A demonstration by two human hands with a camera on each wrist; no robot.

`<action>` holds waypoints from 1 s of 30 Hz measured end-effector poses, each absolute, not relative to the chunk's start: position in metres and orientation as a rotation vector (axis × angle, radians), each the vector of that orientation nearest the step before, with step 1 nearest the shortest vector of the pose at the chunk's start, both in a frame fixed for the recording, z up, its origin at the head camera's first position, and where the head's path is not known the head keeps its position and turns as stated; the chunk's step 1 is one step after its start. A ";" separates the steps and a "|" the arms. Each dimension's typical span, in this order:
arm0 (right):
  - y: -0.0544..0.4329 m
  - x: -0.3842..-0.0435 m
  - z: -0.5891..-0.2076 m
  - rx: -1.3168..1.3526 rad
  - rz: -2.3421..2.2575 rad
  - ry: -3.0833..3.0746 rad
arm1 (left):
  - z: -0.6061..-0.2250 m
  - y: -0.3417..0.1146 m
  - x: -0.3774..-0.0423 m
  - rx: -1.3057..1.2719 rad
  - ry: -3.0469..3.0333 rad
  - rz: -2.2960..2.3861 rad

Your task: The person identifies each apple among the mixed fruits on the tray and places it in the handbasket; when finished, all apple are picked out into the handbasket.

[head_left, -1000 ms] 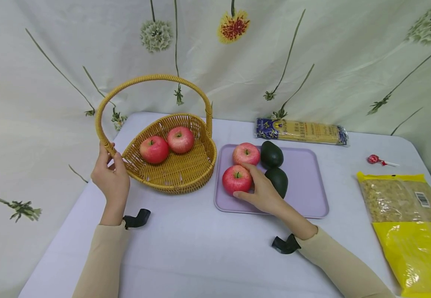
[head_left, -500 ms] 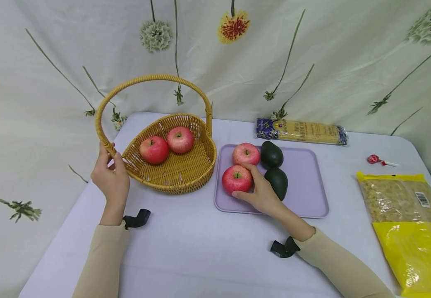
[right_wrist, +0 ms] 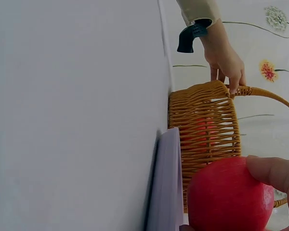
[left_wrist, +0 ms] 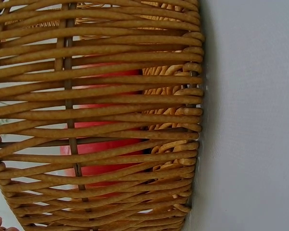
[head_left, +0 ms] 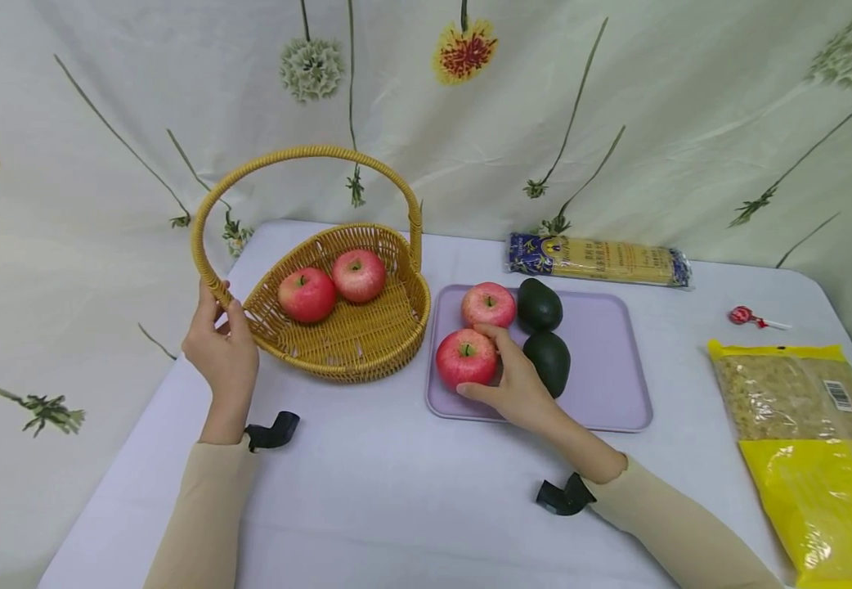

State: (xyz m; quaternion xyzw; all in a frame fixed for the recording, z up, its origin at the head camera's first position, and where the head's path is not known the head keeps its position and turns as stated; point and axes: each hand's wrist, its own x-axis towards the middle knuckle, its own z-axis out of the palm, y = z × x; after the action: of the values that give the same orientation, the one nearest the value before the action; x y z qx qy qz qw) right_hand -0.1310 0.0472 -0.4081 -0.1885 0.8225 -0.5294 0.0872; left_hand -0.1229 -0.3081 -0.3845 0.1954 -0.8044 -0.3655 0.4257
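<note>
My left hand (head_left: pixel 223 352) grips the foot of the wicker basket's arched handle at its left side. Inside the basket (head_left: pixel 345 348), two red apples (head_left: pixel 307 294) sit side by side; the left wrist view shows red fruit (left_wrist: pixel 108 154) through the weave. Thumb and fingers of my right hand (head_left: pixel 522 384) hold another red apple (head_left: pixel 466 360) over the left part of the lilac tray (head_left: pixel 603 393). Behind it on the tray is a further apple (head_left: pixel 488 305), with two dark green avocados (head_left: pixel 540 306) to the right. The right wrist view shows the held apple (right_wrist: pixel 229 195) close up.
A pasta packet (head_left: pixel 598 260) lies behind the tray. To the right are a red lollipop (head_left: pixel 742 315) and a big yellow-and-clear food bag (head_left: pixel 801 401). A flower-printed cloth (head_left: pixel 426 106) hangs behind the white table (head_left: pixel 396 491).
The apple in my right hand has shifted slightly left and looks a touch larger in the head view. My left hand and the basket hold their place; the view itself has moved slightly.
</note>
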 end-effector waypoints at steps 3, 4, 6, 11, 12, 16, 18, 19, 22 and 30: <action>0.050 -0.130 -0.400 -0.545 -1.603 2.398 | -0.384 -0.307 -0.123 0.479 -2.009 -0.913; 0.051 -0.130 -0.398 -0.540 -1.612 2.385 | -0.384 -0.307 -0.123 0.479 -2.009 -0.913; 0.053 -0.130 -0.392 -0.532 -1.638 2.359 | -0.384 -0.307 -0.123 0.481 -2.008 -0.914; 0.057 -0.133 -0.371 -0.527 -1.719 2.301 | -0.383 -0.307 -0.123 0.480 -2.000 -0.900; 0.057 -0.134 -0.367 -0.530 -1.730 2.293 | -0.382 -0.307 -0.123 0.479 -1.997 -0.897; 0.055 -0.140 -0.351 -0.534 -1.769 2.272 | -0.381 -0.308 -0.122 0.477 -1.991 -0.895; 0.052 -0.143 -0.345 -0.529 -1.781 2.271 | -0.382 -0.309 -0.122 0.478 -1.995 -0.897; 0.050 -0.144 -0.342 -0.523 -1.786 2.271 | -0.382 -0.309 -0.122 0.477 -1.996 -0.899; 0.043 -0.149 -0.335 -0.505 -1.800 2.265 | -0.382 -0.309 -0.122 0.477 -1.993 -0.904; 0.016 -0.160 -0.327 -0.506 -1.822 2.187 | -0.383 -0.309 -0.123 0.477 -1.991 -0.908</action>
State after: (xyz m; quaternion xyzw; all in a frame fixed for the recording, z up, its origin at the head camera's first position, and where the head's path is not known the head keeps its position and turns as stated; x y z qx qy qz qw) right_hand -0.1602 0.0164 -0.3272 -0.1736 0.7505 -0.6253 0.1248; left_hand -0.1228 -0.3085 -0.3832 0.1918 -0.8001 -0.3650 0.4356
